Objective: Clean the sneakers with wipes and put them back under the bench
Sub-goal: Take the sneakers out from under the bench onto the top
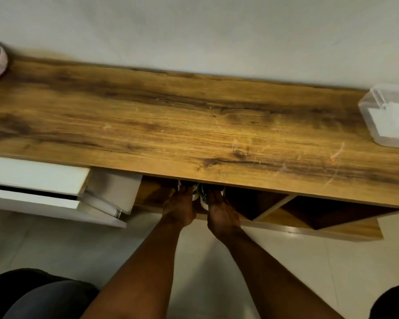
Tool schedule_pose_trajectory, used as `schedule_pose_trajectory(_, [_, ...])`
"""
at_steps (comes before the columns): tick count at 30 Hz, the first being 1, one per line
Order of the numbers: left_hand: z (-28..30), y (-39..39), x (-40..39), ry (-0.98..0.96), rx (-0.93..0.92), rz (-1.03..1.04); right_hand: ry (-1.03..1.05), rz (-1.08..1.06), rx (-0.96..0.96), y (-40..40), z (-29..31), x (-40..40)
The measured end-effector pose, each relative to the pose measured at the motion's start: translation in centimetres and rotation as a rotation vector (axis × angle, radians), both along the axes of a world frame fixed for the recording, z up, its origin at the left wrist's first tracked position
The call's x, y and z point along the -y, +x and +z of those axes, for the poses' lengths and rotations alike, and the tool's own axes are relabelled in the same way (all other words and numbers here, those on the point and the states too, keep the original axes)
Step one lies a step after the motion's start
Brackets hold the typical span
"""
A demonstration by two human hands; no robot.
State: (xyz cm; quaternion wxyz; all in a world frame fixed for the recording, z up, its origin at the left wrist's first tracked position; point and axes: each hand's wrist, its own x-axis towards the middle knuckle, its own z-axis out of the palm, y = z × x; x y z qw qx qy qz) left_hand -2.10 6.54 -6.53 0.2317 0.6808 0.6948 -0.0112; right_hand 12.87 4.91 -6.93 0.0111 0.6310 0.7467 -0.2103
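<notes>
Sneakers, white-and-dark patterned pair (pixel 199 194), sitting under brown wooden bench (pixel 194 125) at 12 o'clock; left hand (pixel 179 209), right hand (pixel 219 211) each gripping one; risking snagging on bench edge.

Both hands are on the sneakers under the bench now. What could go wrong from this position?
1. The sneakers sit mostly hidden under the bench top, so each hand's grip cannot be checked; one shoe might slip.
2. The left hand and right hand work close under the board's front edge, so knuckles or shoes may bump it.
3. The wipes box stands far to the right, an awkward reach.
</notes>
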Motion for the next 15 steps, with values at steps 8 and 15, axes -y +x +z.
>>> schedule_pose_trajectory(8, [-0.2, 1.1, 2.8, 0.027, -0.002, 0.066, 0.010, -0.052, 0.012, 0.4, 0.1, 1.9])
schedule_pose_trajectory(15, [0.3, 2.1, 7.5, 0.050, 0.041, 0.102, 0.008, -0.062, -0.022, 1.0, -0.6, 5.0])
